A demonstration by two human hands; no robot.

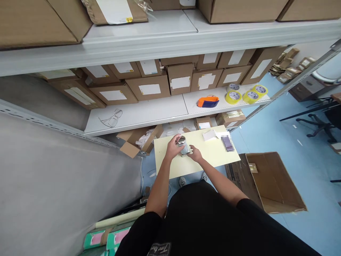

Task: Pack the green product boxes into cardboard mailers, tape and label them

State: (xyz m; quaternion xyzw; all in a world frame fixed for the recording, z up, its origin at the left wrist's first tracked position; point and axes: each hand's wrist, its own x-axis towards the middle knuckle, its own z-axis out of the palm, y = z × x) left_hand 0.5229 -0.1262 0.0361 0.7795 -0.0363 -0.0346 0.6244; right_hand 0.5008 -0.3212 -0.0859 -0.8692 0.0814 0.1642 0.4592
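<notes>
A small jar [183,149] with a shiny silver lid [182,140] and a pale, bluish body stands upright over the pale yellow board [167,165]. Around its upper left side is my left hand [172,147], closed on it near the lid. My right hand [196,154] is at the lower right side of the jar, its fingers curled against the base. Something small and light shows at the base by those fingers; its kind is too small to make out. On the board's right part lie white papers [210,135] and a blurred-out dark rectangle [227,143].
Cardboard boxes [150,89] line the shelf behind the board. On the shelf [149,113] are glasses [112,119], an orange and blue strap roll [208,102] and yellow tape rolls [233,97]. An open box [133,142] sits left; a large open carton [277,185] stands right.
</notes>
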